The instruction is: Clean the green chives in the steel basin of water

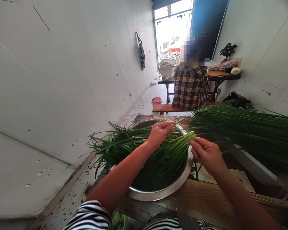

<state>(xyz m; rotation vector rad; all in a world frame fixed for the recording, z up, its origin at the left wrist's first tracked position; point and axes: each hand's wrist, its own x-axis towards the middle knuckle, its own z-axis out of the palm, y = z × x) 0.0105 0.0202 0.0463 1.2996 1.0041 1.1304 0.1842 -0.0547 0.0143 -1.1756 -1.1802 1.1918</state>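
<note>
Striped sleeve and shirt cloth fill the bottom edge of the frame, nearest the camera. Just above the middle of that edge, a bunch of long green stalks lies in a metal bowl, pale ends toward the right rim and dark leaves spread inside. At the right rim, the right hand has its thumb and fingers closed on the bunch's pale ends. Over the bowl, the left hand has its fingers bent together in a pinch, with a thin pale stalk sticking out past the fingertips. More loose leaves hang over the bowl's left side.

Around it is a wooden table, and at the right of the frame lies a large heap of stalks, with a pale bar below it. Beyond, at upper center right, a person in a plaid shirt sits on a reddish bench, back to the camera. Left of the bench stands a small bucket. A checked cloth hangs on the wall at upper center, beside a bright doorway. At upper right, a potted plant rises behind a far table.
</note>
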